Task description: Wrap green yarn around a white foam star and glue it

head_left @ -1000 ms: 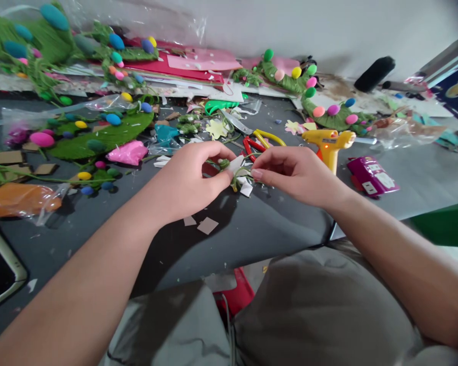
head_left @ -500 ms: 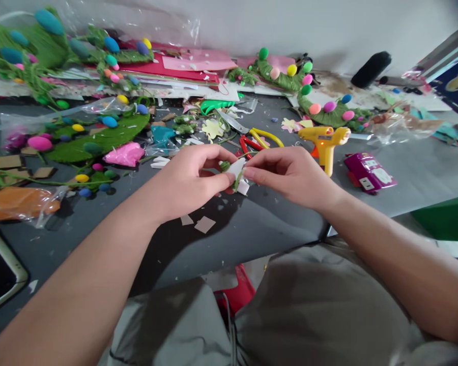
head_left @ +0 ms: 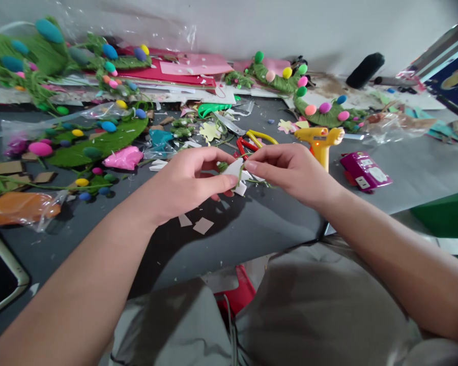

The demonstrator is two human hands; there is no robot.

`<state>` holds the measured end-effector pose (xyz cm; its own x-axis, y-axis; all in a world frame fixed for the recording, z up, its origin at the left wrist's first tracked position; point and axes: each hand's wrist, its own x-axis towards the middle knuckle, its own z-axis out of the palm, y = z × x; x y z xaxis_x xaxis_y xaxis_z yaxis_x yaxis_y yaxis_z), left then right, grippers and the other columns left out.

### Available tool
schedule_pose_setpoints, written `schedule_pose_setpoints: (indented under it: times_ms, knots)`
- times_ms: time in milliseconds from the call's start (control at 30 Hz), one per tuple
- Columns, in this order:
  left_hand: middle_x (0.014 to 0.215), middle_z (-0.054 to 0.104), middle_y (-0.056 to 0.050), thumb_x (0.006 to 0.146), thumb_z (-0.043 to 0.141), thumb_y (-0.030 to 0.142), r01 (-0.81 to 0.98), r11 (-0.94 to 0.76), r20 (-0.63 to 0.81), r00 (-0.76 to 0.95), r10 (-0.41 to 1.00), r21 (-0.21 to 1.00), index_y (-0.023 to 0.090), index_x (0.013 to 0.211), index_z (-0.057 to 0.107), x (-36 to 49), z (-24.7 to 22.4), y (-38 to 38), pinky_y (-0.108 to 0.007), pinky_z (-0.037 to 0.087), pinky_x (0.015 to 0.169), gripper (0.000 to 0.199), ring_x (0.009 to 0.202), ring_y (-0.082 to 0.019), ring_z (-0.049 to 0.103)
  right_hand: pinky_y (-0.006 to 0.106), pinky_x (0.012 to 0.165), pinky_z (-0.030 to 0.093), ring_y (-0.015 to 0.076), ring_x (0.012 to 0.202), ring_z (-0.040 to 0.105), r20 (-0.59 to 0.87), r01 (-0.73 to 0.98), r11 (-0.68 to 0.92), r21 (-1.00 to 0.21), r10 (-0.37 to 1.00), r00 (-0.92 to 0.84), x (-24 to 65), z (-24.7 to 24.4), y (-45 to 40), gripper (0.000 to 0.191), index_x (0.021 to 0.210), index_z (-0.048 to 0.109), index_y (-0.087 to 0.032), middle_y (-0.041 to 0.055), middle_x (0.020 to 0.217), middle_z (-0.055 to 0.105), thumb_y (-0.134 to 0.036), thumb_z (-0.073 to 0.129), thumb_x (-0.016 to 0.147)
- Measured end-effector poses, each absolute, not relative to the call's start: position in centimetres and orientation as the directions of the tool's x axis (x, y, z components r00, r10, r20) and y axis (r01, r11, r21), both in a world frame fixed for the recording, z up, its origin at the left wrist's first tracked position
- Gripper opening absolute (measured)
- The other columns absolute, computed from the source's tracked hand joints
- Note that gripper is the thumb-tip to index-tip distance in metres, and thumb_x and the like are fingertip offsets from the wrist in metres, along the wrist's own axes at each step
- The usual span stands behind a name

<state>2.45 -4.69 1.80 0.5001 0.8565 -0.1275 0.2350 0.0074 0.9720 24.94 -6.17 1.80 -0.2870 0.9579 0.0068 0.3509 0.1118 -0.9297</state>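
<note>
1. the left hand has a small, flat white paper piece pinched at the frame's centre.
2. the right hand is close beside it, fingertips at a thin green yarn strand; whether they grip it, i cannot tell.
3. a yellow plastic glue gun sits right of centre, above the right wrist.
</note>
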Motion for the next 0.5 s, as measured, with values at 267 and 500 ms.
schedule_pose_setpoints:
  times_ms: [267,500]
  knots:
    - [0.093,0.076,-0.005,0.088,0.073,0.039,0.210,0.024,-0.131,0.515,0.847,0.978,0.021,0.105,0.075,2.53,1.71,-4.68,-0.027,0.055,0.064,0.025,0.079,-0.019,0.071,0.026,0.049,0.027,0.0072,0.055,0.037,0.020,0.353,0.117,-0.928,0.963,-0.268,24.97,1.81,-6.14,0.034,0.090,0.078,-0.017,-0.0034,0.063,0.054,-0.049,0.081,0.081]
    - [0.086,0.076,-0.004,0.084,0.077,0.040,0.253,-0.011,-0.119,0.491,0.863,0.967,0.022,0.100,0.073,2.62,1.59,-4.77,-0.028,0.055,0.062,0.024,0.074,-0.019,0.070,0.026,0.050,0.030,0.0083,0.058,0.041,0.032,0.363,0.129,-0.923,0.964,-0.262,24.86,1.81,-6.17,0.034,0.090,0.078,-0.017,-0.0018,0.066,0.058,-0.049,0.082,0.081]
